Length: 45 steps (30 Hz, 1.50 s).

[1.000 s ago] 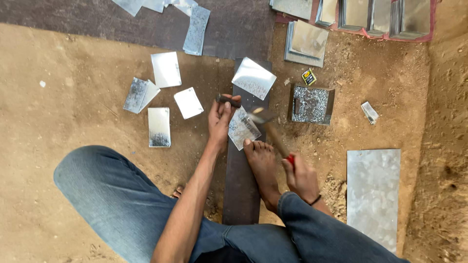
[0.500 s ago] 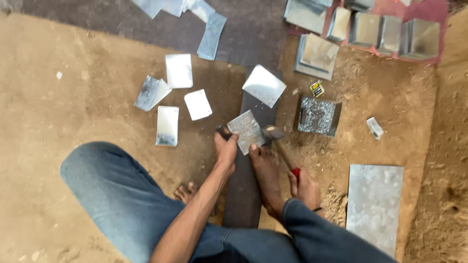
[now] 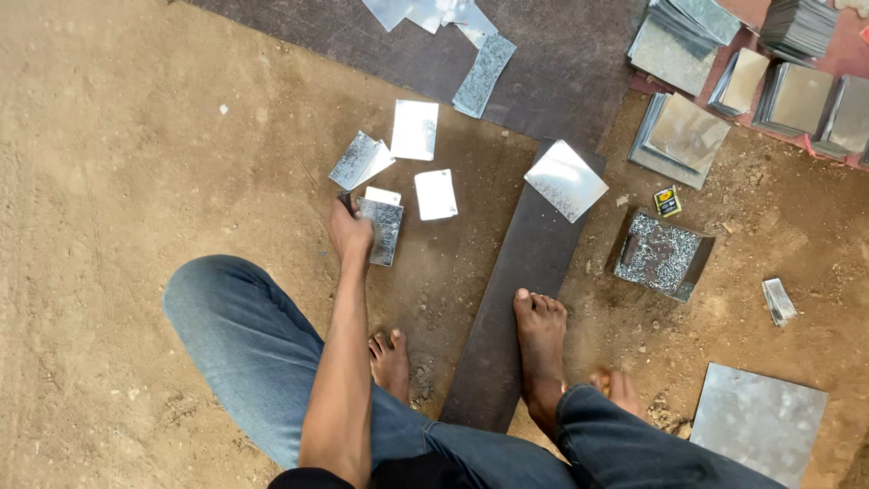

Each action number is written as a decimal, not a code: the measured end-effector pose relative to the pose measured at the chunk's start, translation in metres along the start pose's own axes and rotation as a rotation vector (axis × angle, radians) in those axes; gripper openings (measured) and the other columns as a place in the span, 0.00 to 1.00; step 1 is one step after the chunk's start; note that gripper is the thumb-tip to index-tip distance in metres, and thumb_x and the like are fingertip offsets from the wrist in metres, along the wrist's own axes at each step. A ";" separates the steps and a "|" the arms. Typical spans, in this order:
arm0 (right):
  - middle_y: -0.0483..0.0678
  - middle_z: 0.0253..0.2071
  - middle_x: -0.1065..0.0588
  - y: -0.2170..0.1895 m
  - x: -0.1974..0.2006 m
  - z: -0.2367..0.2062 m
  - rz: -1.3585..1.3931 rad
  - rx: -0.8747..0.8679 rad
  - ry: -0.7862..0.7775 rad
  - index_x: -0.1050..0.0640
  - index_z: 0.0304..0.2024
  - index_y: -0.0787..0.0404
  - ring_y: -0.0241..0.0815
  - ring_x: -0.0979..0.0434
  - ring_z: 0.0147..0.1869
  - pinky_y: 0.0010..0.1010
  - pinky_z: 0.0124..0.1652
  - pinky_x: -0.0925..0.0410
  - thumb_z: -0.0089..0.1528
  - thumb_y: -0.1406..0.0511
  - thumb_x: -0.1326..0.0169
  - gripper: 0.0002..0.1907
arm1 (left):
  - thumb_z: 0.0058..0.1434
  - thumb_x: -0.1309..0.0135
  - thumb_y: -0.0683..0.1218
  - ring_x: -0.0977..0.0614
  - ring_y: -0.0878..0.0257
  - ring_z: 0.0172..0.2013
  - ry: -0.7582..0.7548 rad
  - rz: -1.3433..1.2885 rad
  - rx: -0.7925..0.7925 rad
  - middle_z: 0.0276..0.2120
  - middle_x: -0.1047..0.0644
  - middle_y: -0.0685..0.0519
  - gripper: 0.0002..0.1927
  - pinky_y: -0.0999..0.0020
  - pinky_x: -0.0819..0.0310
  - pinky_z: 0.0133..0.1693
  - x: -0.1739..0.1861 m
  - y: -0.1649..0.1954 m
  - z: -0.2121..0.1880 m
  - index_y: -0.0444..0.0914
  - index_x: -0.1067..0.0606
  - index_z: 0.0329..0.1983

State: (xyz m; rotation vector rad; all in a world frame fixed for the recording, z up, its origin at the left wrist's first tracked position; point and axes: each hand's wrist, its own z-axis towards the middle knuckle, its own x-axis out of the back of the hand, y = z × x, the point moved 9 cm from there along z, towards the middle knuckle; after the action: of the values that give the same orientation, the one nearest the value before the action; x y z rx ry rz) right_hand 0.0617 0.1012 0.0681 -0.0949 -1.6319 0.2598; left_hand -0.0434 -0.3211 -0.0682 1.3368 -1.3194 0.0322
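L hand (image 3: 349, 232) stretched fwd, fingers curled; R hand (image 3: 618, 389) low, blurred.

Loose sheets (image 3: 415, 129) lie on the ground (image 3: 118, 181) left of a plank (image 3: 520, 290). One sheet (image 3: 566, 179) rests on the plank's far end, a foot (image 3: 540, 340) on its near part. A tray (image 3: 659, 255) sits right of the plank, with stacks (image 3: 683, 136) beyond it.
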 end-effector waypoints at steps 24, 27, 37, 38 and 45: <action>0.62 0.65 0.37 0.054 0.015 0.228 0.166 0.120 -0.007 0.35 0.68 0.69 0.63 0.31 0.65 0.50 0.61 0.31 0.51 0.46 0.28 0.54 | 0.62 0.42 0.47 0.17 0.43 0.38 -0.352 -0.002 -0.539 0.35 0.18 0.42 0.14 0.48 0.24 0.40 -0.018 0.161 -0.084 0.33 0.29 0.42; 0.59 0.60 0.35 0.059 0.005 0.231 0.107 -0.029 -0.125 0.32 0.66 0.67 0.58 0.28 0.59 0.45 0.55 0.28 0.48 0.47 0.28 0.52 | 0.63 0.41 0.49 0.16 0.46 0.35 -0.375 -0.002 -0.467 0.32 0.19 0.43 0.14 0.50 0.24 0.39 -0.030 0.157 -0.073 0.34 0.27 0.40; 0.58 0.54 0.31 0.058 0.006 0.220 0.260 -0.064 0.026 0.29 0.61 0.70 0.54 0.26 0.54 0.44 0.48 0.28 0.49 0.51 0.25 0.47 | 0.42 0.24 0.50 0.36 0.42 0.62 -0.201 0.307 -0.101 0.62 0.36 0.36 0.44 0.42 0.38 0.61 -0.106 0.025 -0.094 0.28 0.36 0.56; 0.57 0.54 0.31 0.060 0.003 0.219 0.280 -0.087 0.018 0.29 0.61 0.70 0.53 0.25 0.53 0.44 0.48 0.28 0.49 0.52 0.25 0.47 | 0.41 0.23 0.50 0.39 0.43 0.64 -0.234 0.356 -0.087 0.66 0.41 0.36 0.48 0.39 0.41 0.62 -0.113 0.015 -0.098 0.27 0.38 0.58; 0.59 0.53 0.31 0.054 0.010 0.215 0.302 -0.012 0.108 0.30 0.62 0.72 0.54 0.25 0.53 0.43 0.47 0.28 0.50 0.54 0.23 0.47 | 0.43 0.25 0.48 0.35 0.43 0.63 -0.204 0.330 -0.086 0.60 0.36 0.37 0.45 0.37 0.38 0.63 -0.118 0.010 -0.105 0.29 0.36 0.59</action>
State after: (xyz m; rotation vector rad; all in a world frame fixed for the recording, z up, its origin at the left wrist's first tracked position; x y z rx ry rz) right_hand -0.1572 0.1320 0.0537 -0.3600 -1.5088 0.4680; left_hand -0.0236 -0.1703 -0.1111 1.0593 -1.6857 0.0668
